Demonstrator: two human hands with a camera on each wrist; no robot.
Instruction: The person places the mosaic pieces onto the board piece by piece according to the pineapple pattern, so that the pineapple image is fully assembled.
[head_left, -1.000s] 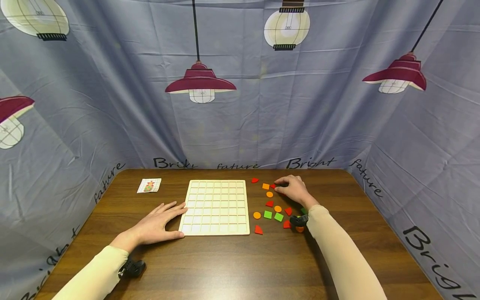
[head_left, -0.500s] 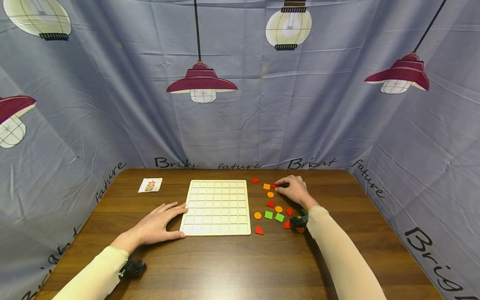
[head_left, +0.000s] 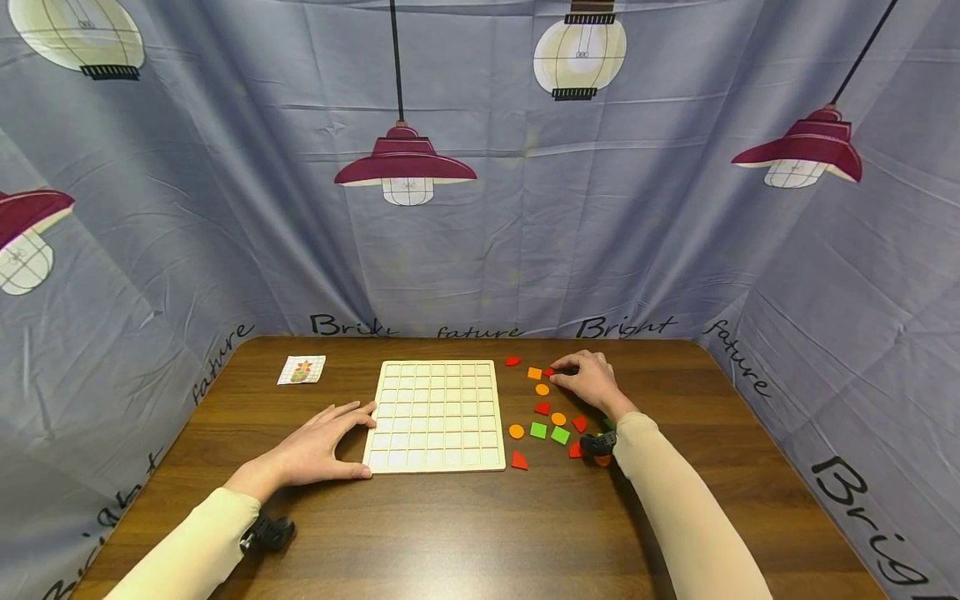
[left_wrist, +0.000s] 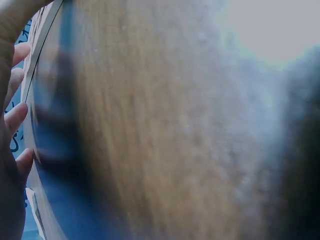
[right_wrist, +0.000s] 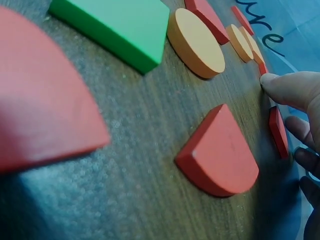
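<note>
The small picture card lies at the far left of the brown wooden table. Next, the left hand rests flat, fingers straight and spread, holding nothing, its fingertips touching the left edge of the pale wooden grid board. Right of the board lie scattered flat pieces: an orange square, orange discs, green squares and red wedges. The right hand curls over the far end of the scatter, its fingertip touching a small red flat piece; whether it pinches the piece I cannot tell. That piece looks light, stiff and thin, probably best nipped by its edges. Since half a second ago, both hands have barely shifted.
</note>
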